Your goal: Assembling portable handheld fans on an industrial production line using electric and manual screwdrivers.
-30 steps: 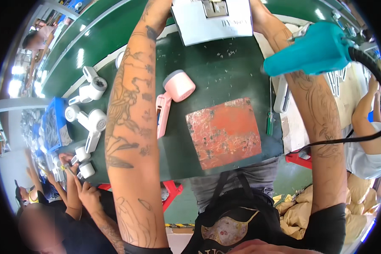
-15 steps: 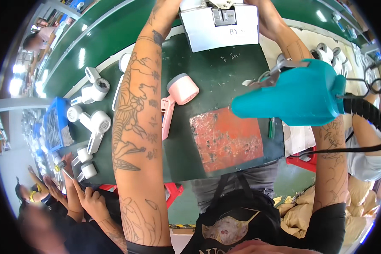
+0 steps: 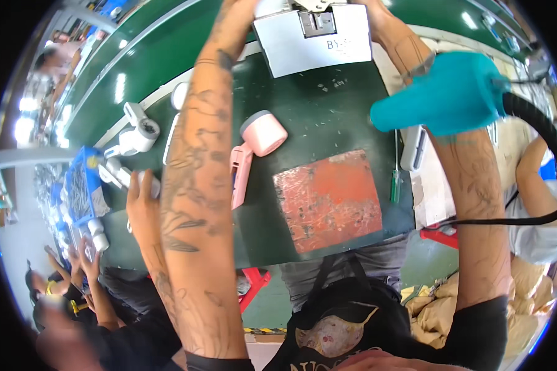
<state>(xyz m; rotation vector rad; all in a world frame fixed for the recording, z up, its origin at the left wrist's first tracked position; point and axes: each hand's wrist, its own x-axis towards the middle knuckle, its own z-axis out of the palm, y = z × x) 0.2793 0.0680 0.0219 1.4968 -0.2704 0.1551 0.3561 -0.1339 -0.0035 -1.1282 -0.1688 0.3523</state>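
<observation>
Remote view, quick status: work looks partway thru, as far as I can judge. Both hands are at the far edge of my view: left hand [image 3: 238, 12] by the left side of a white box-like block with a flat front [image 3: 315, 52] and a silver metal latch-like fitting [image 3: 319, 23], right hand [image 3: 374, 12] by its right side. Fingers are mostly cut off up there, so I can't tell if they're gripping, wide or narrow. Whatever's done at the block so far, I can't confirm.

Pink plastic handheld device w/ a grey-edged round head [image 3: 264, 133] lies on the dark green desk [image 3: 257, 232], just right of my L forearm and apart from both hands. A dark gap shows along its handle, so I'd judge it's not closed up, i.e. work left there.

Worn red square plate [image 3: 331, 201] lies flat nearer me w/ nothing on it. Green-handled screwdriver [image 3: 395, 185] is out of hand, right of the plate, next to a long white plastic piece [image 3: 413, 148]. Teal tapered tool housing on a black ribbed cable [image 3: 449, 93] hangs over my R forearm, not in use.

Off left, white plastic handheld devices [image 3: 141, 135] lie near a co-worker's hand [image 3: 143, 201]; can't say if they're finished.
</observation>
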